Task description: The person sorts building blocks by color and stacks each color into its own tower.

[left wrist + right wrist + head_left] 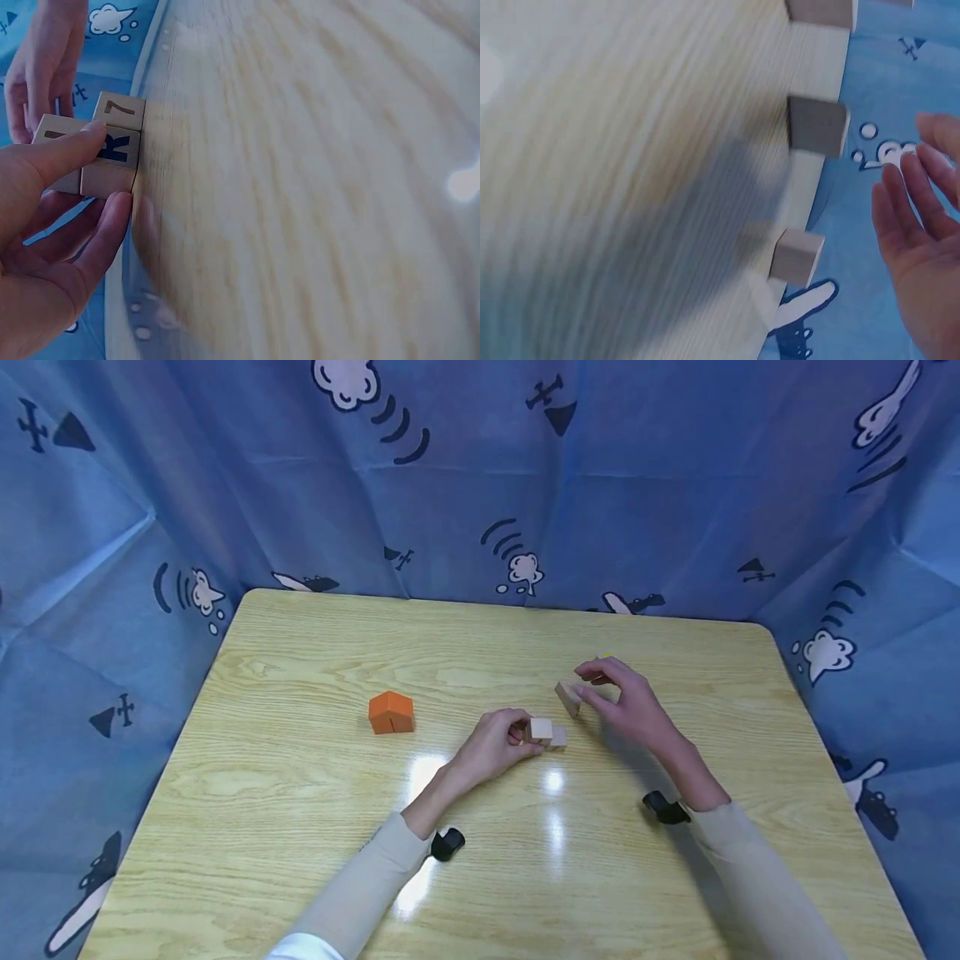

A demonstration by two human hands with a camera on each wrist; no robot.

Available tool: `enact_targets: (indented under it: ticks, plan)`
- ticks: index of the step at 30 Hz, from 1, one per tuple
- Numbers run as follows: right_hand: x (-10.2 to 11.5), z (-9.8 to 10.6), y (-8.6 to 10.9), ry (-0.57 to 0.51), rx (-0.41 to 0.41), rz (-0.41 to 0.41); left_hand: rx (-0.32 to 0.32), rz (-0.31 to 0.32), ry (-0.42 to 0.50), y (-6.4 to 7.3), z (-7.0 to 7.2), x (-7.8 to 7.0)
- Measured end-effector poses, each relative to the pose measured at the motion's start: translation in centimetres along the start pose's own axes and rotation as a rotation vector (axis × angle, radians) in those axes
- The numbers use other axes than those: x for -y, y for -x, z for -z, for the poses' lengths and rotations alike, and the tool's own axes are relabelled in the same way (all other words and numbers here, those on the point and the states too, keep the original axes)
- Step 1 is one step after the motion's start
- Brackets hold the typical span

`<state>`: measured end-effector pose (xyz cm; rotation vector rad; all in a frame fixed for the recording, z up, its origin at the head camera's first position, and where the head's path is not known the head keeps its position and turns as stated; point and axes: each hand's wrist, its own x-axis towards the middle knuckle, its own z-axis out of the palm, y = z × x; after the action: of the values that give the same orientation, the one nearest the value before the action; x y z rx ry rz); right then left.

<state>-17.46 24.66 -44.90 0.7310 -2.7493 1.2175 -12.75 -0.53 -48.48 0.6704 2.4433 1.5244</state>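
In the head view my left hand [495, 747] is at a small cluster of wooden letter blocks. The left wrist view shows its thumb and a finger pinching a block marked R [114, 146] low by the table. A block marked 7 [120, 111] sits against it, and another block [56, 127] rests on the upper side, partly behind the thumb. My right hand [630, 702] hovers over the table to the right, fingers loosely bent with nothing between them. Its thumb overlaps a standing wooden block [567, 698] in the head view; in the right wrist view that block [817, 126] stands apart from the fingers.
An orange house-shaped piece [391, 713] stands on the wooden table [285, 793] left of my hands. A partly hidden yellow-marked piece [606, 657] lies behind my right hand. Another small block [799, 256] shows in the right wrist view. Blue patterned cloth [450, 485] surrounds the table.
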Motion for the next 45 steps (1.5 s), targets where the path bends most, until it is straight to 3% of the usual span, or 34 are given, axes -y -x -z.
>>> enact_targets:
  ticks: [10,16,22,25,31,38,45]
  plan:
    - [-2.9,0.5,-1.3,0.051,-0.177,-0.109,0.0,0.018,0.038,0.1,0.0,0.2]
    - [-3.8,0.7,-2.1,0.101,-0.214,-0.19,-0.005,0.025,0.055,0.0,0.0,0.4]
    - [-4.3,0.7,-2.7,0.109,-0.186,-0.33,0.0,0.029,0.072,0.0,0.0,0.5]
    - [-4.5,0.6,-2.9,0.112,-0.142,-0.361,0.002,0.035,0.078,0.0,0.0,0.6]
    - [-4.8,0.7,-2.9,0.141,-0.074,-0.371,0.008,0.044,0.087,0.0,0.0,0.5]
    - [-4.8,0.7,-2.6,0.136,-0.058,-0.412,0.013,0.05,0.098,-0.1,-0.1,0.3]
    - [-4.7,0.5,-2.4,0.077,-0.06,-0.359,0.014,0.057,0.101,0.0,0.1,0.4]
